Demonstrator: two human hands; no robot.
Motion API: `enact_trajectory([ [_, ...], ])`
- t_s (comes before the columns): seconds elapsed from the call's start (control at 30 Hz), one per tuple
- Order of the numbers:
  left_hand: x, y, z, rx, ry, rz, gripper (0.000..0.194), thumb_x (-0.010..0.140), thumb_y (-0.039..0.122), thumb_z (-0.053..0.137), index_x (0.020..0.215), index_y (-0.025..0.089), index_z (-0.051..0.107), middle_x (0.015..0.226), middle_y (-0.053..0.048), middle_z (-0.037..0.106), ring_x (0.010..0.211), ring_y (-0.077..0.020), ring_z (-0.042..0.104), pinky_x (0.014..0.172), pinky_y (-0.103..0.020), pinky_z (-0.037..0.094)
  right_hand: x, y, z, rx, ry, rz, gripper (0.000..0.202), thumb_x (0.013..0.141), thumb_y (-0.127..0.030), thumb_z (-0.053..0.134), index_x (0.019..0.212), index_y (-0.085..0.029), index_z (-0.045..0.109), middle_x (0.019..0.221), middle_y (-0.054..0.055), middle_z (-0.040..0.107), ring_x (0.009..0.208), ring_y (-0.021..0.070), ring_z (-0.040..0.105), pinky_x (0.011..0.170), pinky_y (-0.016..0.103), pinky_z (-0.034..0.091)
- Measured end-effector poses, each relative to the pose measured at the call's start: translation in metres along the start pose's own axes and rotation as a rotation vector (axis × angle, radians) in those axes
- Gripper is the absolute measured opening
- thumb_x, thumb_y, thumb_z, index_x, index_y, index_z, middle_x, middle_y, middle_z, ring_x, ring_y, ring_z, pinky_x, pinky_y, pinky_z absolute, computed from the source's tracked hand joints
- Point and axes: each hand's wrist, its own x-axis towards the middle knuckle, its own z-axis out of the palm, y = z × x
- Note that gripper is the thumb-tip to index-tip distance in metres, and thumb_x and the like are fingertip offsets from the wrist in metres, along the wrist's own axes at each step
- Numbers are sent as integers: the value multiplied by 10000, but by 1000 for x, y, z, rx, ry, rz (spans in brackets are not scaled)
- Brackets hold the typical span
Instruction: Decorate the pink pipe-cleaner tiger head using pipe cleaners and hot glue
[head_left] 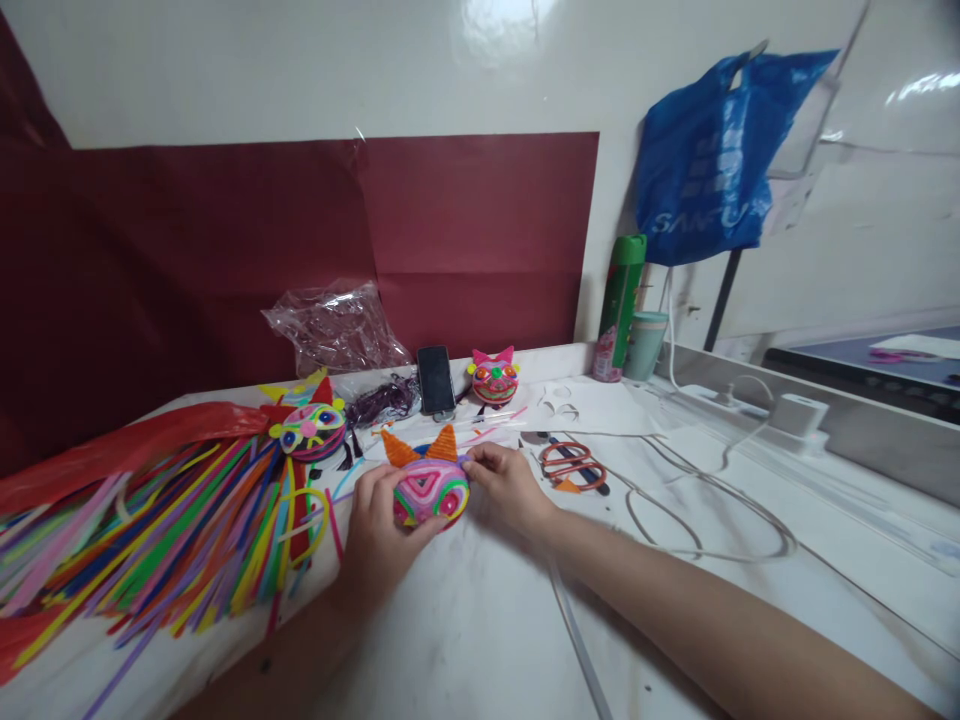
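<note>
A colourful animal head (pixel 430 490), wound from pink, purple, green and yellow pipe cleaners with two orange pointed ears, is held just above the white table. My left hand (pixel 382 525) grips its left side and lower edge, thumb in front. At the upper right edge, my right hand (pixel 506 488) pinches a purple pipe cleaner (pixel 463 461) against the head; its far end is hidden. Close by on the right lie red-handled scissors (pixel 574 467) with a small orange piece (pixel 568 486) near the handles.
Many coloured pipe cleaners (pixel 180 530) spread over the left side, with another animal head (pixel 309 430) at their end. Behind stand a pink head (pixel 494 376), a phone (pixel 436 380) and clear plastic (pixel 337 325). A cable (pixel 787 540), green spray can (pixel 621 308) and cup (pixel 645 345) are at right.
</note>
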Motion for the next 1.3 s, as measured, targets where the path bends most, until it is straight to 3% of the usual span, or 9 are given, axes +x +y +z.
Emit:
enact_trajectory([
  [1.17, 0, 2, -1, -8, -5, 10, 498, 637, 372, 729, 1024, 155, 502, 968, -94, 524, 943, -263, 562, 803, -404, 509, 0, 6, 0, -17, 12, -14, 167, 716, -305, 579, 640, -157, 582, 599, -3, 563, 583, 129, 484, 565, 247, 390],
  [1.3, 2, -1, 0, 6, -23, 1, 511, 627, 374, 730, 1029, 163, 494, 980, -89, 519, 950, -258, 556, 812, -405, 504, 2, 4, 1, 64, -7, 44, 167, 687, -314, 616, 645, -154, 590, 617, -2, 592, 587, 126, 515, 575, 248, 406],
])
